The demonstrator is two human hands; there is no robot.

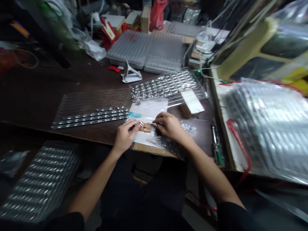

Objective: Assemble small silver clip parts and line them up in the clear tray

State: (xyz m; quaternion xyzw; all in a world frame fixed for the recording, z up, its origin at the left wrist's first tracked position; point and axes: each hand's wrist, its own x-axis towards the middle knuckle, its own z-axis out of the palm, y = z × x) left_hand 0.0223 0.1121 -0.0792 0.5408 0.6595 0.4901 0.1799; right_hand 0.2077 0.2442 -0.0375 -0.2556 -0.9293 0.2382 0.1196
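Observation:
At the front of the table a small brown block (147, 128) lies on white paper (154, 107). My left hand (126, 133) is at the block's left end, thumb and forefinger pinched on a small shiny metal part (140, 124). On the block's right side my right hand (169, 126) has its fingers closed at the tips; anything between them is too small and blurred to make out. Loose small shiny parts in clear plastic (189, 126) lie beside and under the right hand. Left of the hands, a clear ribbed tray (96, 99) holds several rows of shiny parts.
Behind the hands lies another clear tray (166, 84) full of shiny parts, with a small box (192, 102) at its corner. A white stand (131, 74) and stacked trays (146, 48) are farther back. A green-handled screwdriver (218, 150) lies right, near piled plastic-wrapped trays (269, 128).

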